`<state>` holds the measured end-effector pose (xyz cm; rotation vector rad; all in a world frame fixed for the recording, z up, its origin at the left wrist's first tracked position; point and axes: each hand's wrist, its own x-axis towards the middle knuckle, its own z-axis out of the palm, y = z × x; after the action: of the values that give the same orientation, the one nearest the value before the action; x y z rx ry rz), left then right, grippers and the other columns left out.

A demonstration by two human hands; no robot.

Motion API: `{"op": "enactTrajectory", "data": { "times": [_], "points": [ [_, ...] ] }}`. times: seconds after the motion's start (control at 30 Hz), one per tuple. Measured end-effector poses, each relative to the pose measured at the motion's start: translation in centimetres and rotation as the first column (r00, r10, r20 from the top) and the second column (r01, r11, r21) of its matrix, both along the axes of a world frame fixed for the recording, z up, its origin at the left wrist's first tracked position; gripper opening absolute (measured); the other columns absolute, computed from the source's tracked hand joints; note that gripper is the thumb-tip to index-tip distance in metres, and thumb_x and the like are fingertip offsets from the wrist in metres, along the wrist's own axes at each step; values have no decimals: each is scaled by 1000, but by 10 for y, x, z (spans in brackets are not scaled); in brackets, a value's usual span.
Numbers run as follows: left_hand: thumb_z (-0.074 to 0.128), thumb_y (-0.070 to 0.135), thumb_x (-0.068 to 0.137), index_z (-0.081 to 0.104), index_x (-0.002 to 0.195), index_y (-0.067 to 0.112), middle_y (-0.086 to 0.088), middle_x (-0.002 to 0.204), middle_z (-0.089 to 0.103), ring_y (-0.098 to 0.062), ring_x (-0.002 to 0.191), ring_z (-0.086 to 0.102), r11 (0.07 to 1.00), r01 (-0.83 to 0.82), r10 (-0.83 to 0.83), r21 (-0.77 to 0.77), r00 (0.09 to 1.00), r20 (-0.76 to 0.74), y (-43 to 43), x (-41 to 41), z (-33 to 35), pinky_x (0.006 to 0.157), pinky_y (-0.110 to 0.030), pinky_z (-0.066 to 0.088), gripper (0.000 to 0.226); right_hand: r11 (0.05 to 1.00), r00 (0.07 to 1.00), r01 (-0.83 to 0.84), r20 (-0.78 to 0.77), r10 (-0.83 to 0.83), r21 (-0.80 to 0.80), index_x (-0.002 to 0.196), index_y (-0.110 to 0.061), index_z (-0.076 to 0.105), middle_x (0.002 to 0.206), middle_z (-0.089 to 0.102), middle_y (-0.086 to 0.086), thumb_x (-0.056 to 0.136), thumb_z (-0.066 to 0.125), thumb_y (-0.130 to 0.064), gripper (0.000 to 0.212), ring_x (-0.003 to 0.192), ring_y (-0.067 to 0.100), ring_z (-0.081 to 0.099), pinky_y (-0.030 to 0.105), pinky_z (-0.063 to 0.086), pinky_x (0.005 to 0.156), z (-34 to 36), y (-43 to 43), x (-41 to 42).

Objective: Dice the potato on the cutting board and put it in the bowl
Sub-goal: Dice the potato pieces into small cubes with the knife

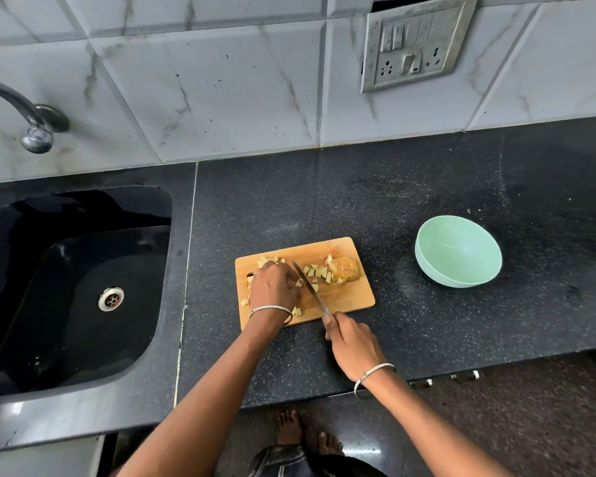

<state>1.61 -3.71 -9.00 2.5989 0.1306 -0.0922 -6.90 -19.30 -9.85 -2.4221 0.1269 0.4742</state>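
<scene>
Forearms [203,407]: two bare arms reach from the near edge toward the board, seen from the head view
Bangles [270,309]: thin metal, one on each wrist
Feet [289,428]: bare, below the counter's near edge
Floor [530,425]: dark and speckled, glossy beside the feet
Right hand [350,342]: wrapped round the knife handle at the board's near edge, forefinger laid toward the blade
Knife [310,287]: blade slants far-left across the board, tip beside the left knuckles
Left hand [272,287]: on the board's left half, fingers curled down against the blade's left side; what they hold is hidden, so I cannot tell
Cutting board [355,297]: pale wood, flat on the counter, slightly skewed
Potato [350,270]: uncut chunk with skin, at the board's far right corner
Diced pieces [315,271]: pale cubes between blade and chunk, more around the left hand
Bowl [461,256]: mint green, upright on the counter, right of the board and apart from it
Counter [427,187]: black stone flecked grey, a pale seam running near to far, left of the board
Sink [66,304]: black, sunk into the counter on the left
Drain [111,299]: steel, in the sink floor
Tap [31,122]: chrome, curving from the far-left wall above the sink
Wall [221,80]: white tiles with grey veins and dark specks
Switch plate [415,46]: dull metal, switches and two sockets, far right, its top edge standing off the tile
</scene>
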Motion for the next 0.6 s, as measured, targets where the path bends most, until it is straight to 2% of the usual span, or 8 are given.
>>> {"op": "enactTrajectory", "data": {
  "times": [0.13,0.4,0.6],
  "points": [
    [71,10,78,74,87,19,-5,93,68,-26,87,62,1000,-8,7,29,999,33,2,1,-3,71,-31,47,13,1000,1000,-11,9,11,-2,93,-19,57,88,68,4,104,26,-49,44,83,31,63,43,48,74,-3,2,1],
    [73,19,74,75,82,24,0,85,68,-22,84,63,999,25,-25,26,1000,-2,1,5,-3,72,-37,54,9,998,998,65,10,-65,16,91,-19,57,86,67,4,103,27,-51,45,82,30,63,42,49,74,-11,6,2],
    [69,27,76,73,89,27,2,93,67,-22,89,61,990,71,-75,122,997,31,-4,4,-2,76,-36,53,14,998,997,55,47,-56,15,93,-18,58,87,68,5,103,28,-48,44,84,31,63,43,48,74,-9,4,2]
  ]
}}
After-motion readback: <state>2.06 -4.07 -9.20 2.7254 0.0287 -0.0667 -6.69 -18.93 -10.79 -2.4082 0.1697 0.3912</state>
